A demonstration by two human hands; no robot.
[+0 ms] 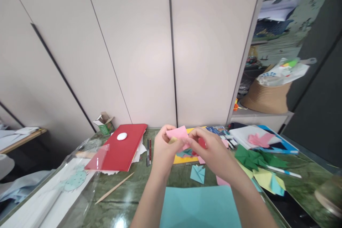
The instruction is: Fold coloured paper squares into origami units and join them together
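Note:
Between my two hands, above the middle of the table, is a small piece of pink paper (179,133). My left hand (168,146) pinches its left side between thumb and fingers. At its right edge, the thumb and fingers of my right hand (207,145) close on the same paper. A bit of pale yellow shows by my left fingers; I cannot tell if it belongs to the piece. Below the hands lies a folded light-blue paper (197,174), and nearer to me a large turquoise sheet (200,206) lies flat between my forearms.
To the left are a red folder (120,149) with a white round object (122,136) on it, a wooden stick (114,188) and two pens (149,152). Green folded paper (253,158) and a white pen (284,171) lie right. Cabinet doors (133,42) stand behind.

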